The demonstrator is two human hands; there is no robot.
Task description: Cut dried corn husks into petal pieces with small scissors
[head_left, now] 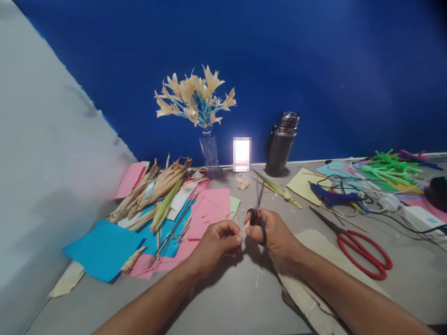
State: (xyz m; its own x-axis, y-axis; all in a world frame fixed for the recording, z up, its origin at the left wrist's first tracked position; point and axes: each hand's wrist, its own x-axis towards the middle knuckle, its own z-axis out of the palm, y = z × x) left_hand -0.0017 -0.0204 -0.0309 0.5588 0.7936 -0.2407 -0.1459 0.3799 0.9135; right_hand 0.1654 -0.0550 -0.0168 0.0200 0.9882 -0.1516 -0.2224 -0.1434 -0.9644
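Note:
My left hand (225, 237) pinches a small pale piece of corn husk (246, 229) between thumb and fingers, over the middle of the table. Close against it, my right hand (270, 228) grips black-handled scissors (259, 197), their blades pointing up and away from me. The right fingertips also touch the husk piece. Beyond my hands lies a little pile of cut husk bits (242, 184). A green and yellow husk stalk (279, 190) rests to the right of that pile.
Left are dried husks (153, 188), blue paper (104, 251) and pink paper (209, 209). Husk flowers (195, 93) stand in a clear bottle (209, 156) by a dark flask (281, 146). Right are red-handled scissors (365, 253), a blue glue gun (333, 195), cables and green pipe cleaners (391, 170).

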